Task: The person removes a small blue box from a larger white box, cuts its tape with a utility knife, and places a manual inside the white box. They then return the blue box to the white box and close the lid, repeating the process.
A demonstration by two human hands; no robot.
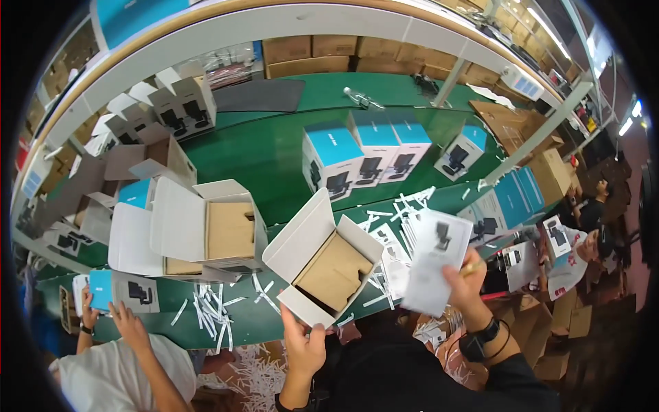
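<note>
My left hand (303, 345) grips the near edge of an open white carton (322, 255) with a brown cardboard insert inside, its flaps up. My right hand (465, 285) holds a white leaflet (434, 261) with a small dark picture on it, just right of the carton. Both are held above the front edge of the green worktable (274, 158).
Several closed blue-and-white boxes (364, 154) stand mid-table. More open cartons (206, 230) sit left. White paper strips (213, 309) litter the table and floor. Another person's hands (127, 319) hold a box at lower left. People sit at right (583, 226). Brown cartons (522, 127) are piled right.
</note>
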